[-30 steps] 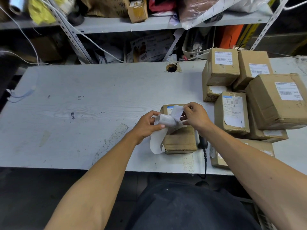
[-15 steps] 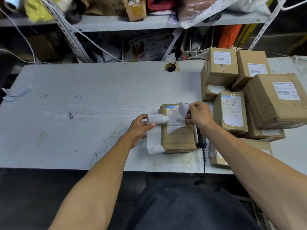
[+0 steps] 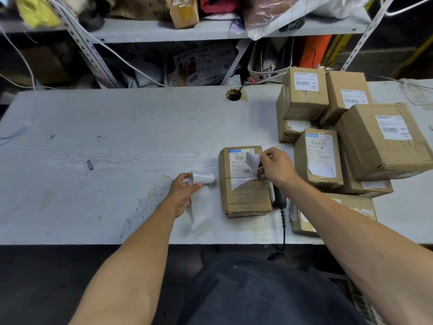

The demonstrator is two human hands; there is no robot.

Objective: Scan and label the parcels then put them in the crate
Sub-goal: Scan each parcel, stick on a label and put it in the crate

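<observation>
**Label peeled and held over the parcel at centre frame**

Nearest the camera, a dark garment fills the bottom centre, and both forearms reach up from the lower corners. The left hand (image 3: 181, 195) is closed around a strip of white backing paper (image 3: 201, 202), its upper end curled into a roll and its tail hanging towards the near table (image 3: 93, 148) edge. The right hand (image 3: 276, 167) is pinched on a small white label (image 3: 252, 160), which is held just above the upper right of the parcel (image 3: 243, 184).

The parcel, a brown carton already bearing a printed shipping label, lies flat just right of frame centre. A black scanner (image 3: 278, 199) is tucked against its right side, partly hidden by the right wrist, with its coiled cable dropping over the near edge.

The labelling step is judged to be in hand. The next move calls for the label to be lowered flat onto the carton's top and pressed down, preferably clear of the barcode; after that the backing must be put aside.

Farther right, a stack of parcels (image 3: 351, 137) crowds the table up to the right edge of the frame, so little room is left there. Left and upper centre, the table is bare as far as the cable hole (image 3: 233, 95). No crate is seen. Cluttered shelves (image 3: 210, 31) close off the top of the frame.
</observation>
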